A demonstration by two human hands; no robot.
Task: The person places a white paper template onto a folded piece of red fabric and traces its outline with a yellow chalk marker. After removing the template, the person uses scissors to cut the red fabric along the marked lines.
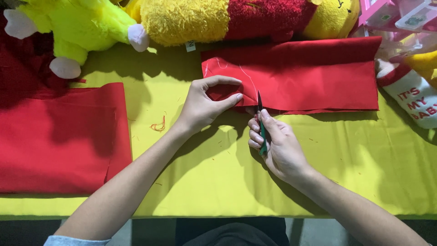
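Two bare hands are working on a table covered with a yellow cloth (218,182). The left hand (205,107) is pinching the near left corner of a folded red cloth (309,77), with the thumb and first finger pressed together on its edge. The right hand (277,146) is wrapping its fingers tight around a small pair of green scissors (261,125). The dark tip of the scissors is pointing up and touching the near edge of that red cloth, just beside the left thumb. The picture does not show whether the blades are apart or together.

The red cloth is lying toward the far edge of the table, a little right of the middle. Thin white lines are showing on its left part.

A bigger red cloth (59,141) is lying by the left edge of the table, well apart from the hands. A small curl of red thread (158,125) is sitting on the yellow cloth between the two red pieces.

Along the far edge, a bright green stuffed toy (77,27) is lying near the far left corner. A yellow and red stuffed toy (236,18) is lying next to it. A red and white sock (409,98) is sitting by the right edge.
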